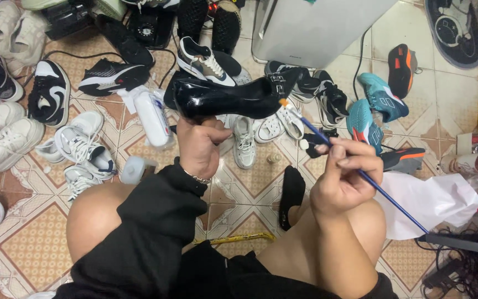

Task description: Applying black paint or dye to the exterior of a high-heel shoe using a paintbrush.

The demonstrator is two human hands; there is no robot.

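My left hand grips a glossy black shoe from beneath, holding it level in front of me, its buckle end to the right. My right hand pinches a thin blue-handled paintbrush. The brush's pale tip touches the shoe near its buckle. A black sleeve covers my left arm, and both bare knees show below the hands.
Many sneakers lie scattered on the patterned tile floor: white pairs at left, teal ones at right. A white bottle lies near the shoe. A white appliance stands behind. White paper and cables sit at the right.
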